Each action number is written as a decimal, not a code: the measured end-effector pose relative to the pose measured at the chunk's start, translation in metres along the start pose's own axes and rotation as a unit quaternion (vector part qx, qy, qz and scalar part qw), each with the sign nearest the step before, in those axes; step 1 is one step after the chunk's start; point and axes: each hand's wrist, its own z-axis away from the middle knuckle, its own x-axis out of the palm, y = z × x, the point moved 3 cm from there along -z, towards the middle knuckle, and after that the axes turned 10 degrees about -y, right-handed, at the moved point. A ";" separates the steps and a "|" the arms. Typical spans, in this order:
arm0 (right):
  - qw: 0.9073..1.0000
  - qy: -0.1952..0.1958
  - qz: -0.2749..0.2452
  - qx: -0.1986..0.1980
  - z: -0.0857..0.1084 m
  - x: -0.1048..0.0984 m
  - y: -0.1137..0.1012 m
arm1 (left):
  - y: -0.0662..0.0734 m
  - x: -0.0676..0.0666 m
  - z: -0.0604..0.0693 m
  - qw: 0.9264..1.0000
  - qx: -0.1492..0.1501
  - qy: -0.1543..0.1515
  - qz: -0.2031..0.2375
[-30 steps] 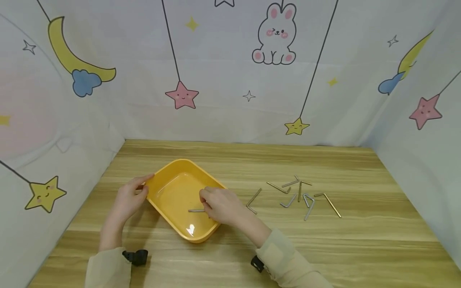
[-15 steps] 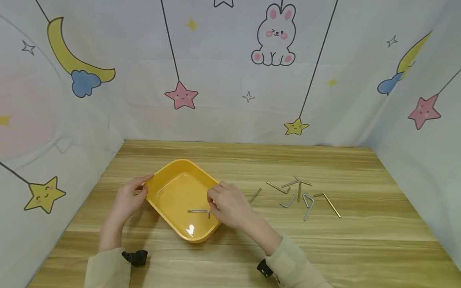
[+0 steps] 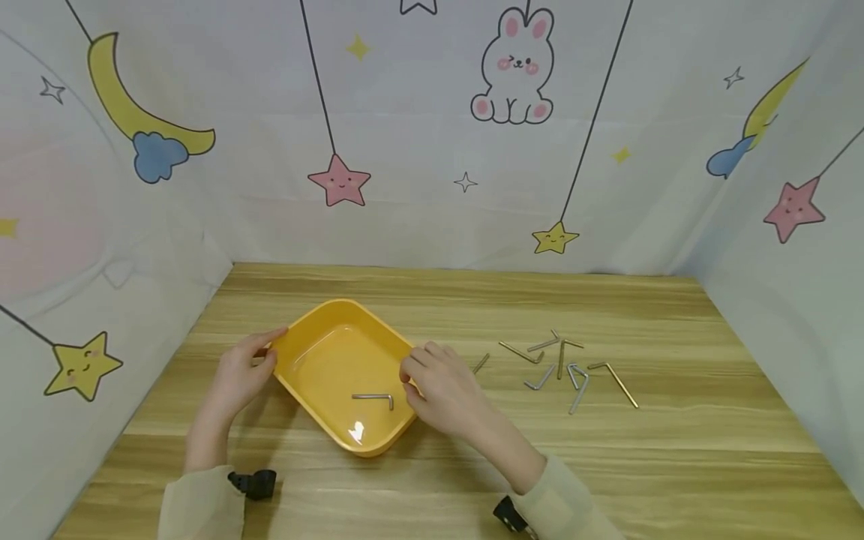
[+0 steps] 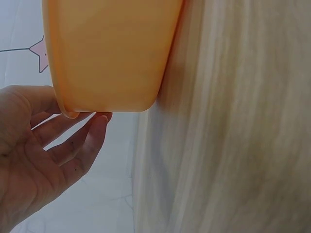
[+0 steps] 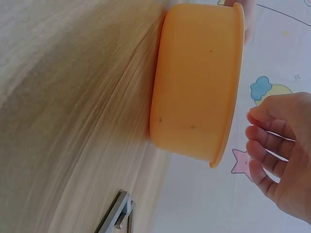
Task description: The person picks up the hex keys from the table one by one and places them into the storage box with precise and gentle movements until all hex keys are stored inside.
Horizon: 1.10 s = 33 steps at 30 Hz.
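Note:
A yellow plastic basin (image 3: 331, 356) stands on the table at left of centre. One silver hex key (image 3: 373, 396) lies on its floor near the front. My left hand (image 3: 241, 373) holds the basin's left corner, its fingers at the rim and against the outer wall (image 4: 112, 73) in the left wrist view. Over the right rim hovers my right hand (image 3: 442, 390), fingers loosely bent with nothing in them; the right wrist view shows it apart from the basin. Just beyond that hand, a brass-coloured hex key (image 3: 481, 364) is partly hidden.
Several silver and brass-coloured hex keys (image 3: 579, 390) lie scattered on the wooden table (image 3: 648, 465) to the right, some touching or overlapping. White cloth walls (image 3: 418, 225) printed with stars and a rabbit enclose the table at the back and sides.
My right hand has let go of the silver hex key inside the basin and moved right, to the rim. The left hand and the basin have stayed put.

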 end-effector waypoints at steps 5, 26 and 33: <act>1.000 -0.002 -0.008 0.008 0.007 -0.001 0.002 | 0.001 0.000 -0.001 1.000 0.004 0.005 -0.001; 1.000 0.022 -0.010 0.017 0.032 -0.002 0.016 | 0.002 0.000 0.001 1.000 0.007 0.000 0.004; 0.999 0.014 -0.015 0.026 0.036 0.003 0.025 | 0.002 0.001 0.001 1.000 0.006 -0.001 0.001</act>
